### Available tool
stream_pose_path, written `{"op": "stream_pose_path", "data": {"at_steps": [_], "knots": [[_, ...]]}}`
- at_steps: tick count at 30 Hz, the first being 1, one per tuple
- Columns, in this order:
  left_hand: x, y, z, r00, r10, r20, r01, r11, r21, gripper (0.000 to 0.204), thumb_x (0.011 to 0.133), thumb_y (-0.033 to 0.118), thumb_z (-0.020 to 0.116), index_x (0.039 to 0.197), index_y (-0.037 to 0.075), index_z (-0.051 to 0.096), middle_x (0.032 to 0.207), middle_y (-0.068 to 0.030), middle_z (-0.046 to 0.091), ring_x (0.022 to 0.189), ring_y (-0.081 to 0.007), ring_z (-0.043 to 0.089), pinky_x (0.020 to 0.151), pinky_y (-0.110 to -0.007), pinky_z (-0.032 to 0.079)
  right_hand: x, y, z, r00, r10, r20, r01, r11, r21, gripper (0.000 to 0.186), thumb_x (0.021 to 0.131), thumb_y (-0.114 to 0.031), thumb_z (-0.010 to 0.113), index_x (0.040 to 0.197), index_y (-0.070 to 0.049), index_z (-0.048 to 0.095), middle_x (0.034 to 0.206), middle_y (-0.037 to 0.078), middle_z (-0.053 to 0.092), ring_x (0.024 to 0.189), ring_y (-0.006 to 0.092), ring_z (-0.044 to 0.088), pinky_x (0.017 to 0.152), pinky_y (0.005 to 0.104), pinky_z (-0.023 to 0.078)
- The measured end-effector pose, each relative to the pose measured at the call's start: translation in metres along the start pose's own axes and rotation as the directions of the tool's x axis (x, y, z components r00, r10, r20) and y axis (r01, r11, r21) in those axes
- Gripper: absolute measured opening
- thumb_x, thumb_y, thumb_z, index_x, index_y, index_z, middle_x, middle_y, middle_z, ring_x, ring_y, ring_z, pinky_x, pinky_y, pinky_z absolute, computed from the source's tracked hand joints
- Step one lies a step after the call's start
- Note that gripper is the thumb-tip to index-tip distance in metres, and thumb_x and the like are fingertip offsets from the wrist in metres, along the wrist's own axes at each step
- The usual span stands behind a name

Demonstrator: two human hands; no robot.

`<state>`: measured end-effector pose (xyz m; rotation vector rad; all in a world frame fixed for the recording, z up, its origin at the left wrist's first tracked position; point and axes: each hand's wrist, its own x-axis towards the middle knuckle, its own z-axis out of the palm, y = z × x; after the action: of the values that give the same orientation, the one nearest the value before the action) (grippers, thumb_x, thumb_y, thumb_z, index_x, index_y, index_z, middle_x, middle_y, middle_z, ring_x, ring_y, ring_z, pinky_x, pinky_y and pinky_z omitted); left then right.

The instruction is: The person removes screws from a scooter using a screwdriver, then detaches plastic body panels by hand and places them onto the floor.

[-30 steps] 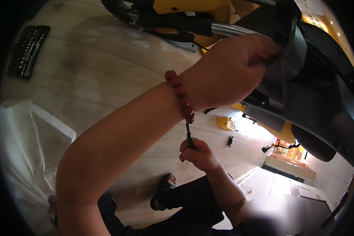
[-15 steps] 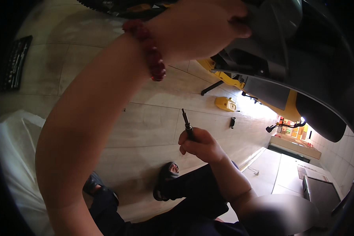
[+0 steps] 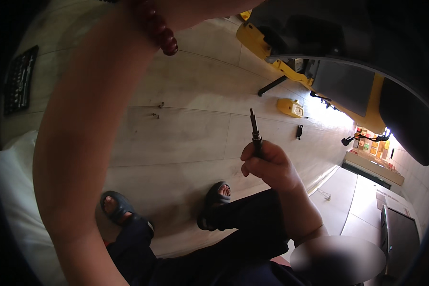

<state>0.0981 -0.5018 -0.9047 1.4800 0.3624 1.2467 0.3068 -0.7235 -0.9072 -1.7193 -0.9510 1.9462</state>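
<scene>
My right hand (image 3: 271, 167) is closed round the dark handle of a screwdriver (image 3: 255, 126), its shaft pointing up and away over the floor. Stretching across the left side, my left arm wears a dark red bead bracelet (image 3: 158, 28). Only part of my left hand (image 3: 205, 8) shows at the top edge; its fingers are out of sight. That hand is nearest to a large black body panel (image 3: 319, 28) of a yellow and black vehicle, which looks like a scooter. Whether it touches the panel cannot be seen.
On the floor lie a yellow plastic part (image 3: 290, 108), a small black part (image 3: 299, 132) and a few small screws (image 3: 161, 105). A black tool case (image 3: 20, 81) rests at far left, above a white sheet (image 3: 19, 190). A white cabinet (image 3: 338, 190) stands at right.
My left hand has gone up, its fingers now past the top edge. The view has shifted, so the floor screws and both sandalled feet show better. My right hand still grips the screwdriver.
</scene>
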Motion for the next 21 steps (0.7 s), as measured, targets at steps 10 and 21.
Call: {"op": "stream_pose_path", "data": {"at_steps": [10,21], "knots": [[-0.005,0.007,0.013,0.998,-0.047,-0.049,0.059,0.959,0.278,0.025,0.092,0.018,0.054,0.102,-0.004,0.06,0.081,-0.0027,0.063,0.072,-0.0074,0.055,0.068,-0.022,0.045,0.048,-0.022,0.0,0.977,-0.185,-0.108,0.171,0.977,-0.131,0.021,0.094,-0.014,0.048,0.111,-0.004,0.055,0.07,-0.004,0.047,0.063,0.0051,0.046,0.059,0.0205,0.04],[-0.012,-0.01,0.007,0.989,0.134,-0.065,-0.129,0.989,0.071,0.033,0.091,0.026,0.056,0.11,-0.002,0.059,0.092,-0.0033,0.063,0.079,-0.0097,0.057,0.074,-0.022,0.047,0.107,0.0,0.084,0.892,-0.267,-0.365,0.385,0.872,0.302,0.017,0.093,-0.014,0.047,0.104,-0.002,0.053,0.064,-0.004,0.042,0.055,0.0043,0.038,0.051,0.0214,0.035]]}}
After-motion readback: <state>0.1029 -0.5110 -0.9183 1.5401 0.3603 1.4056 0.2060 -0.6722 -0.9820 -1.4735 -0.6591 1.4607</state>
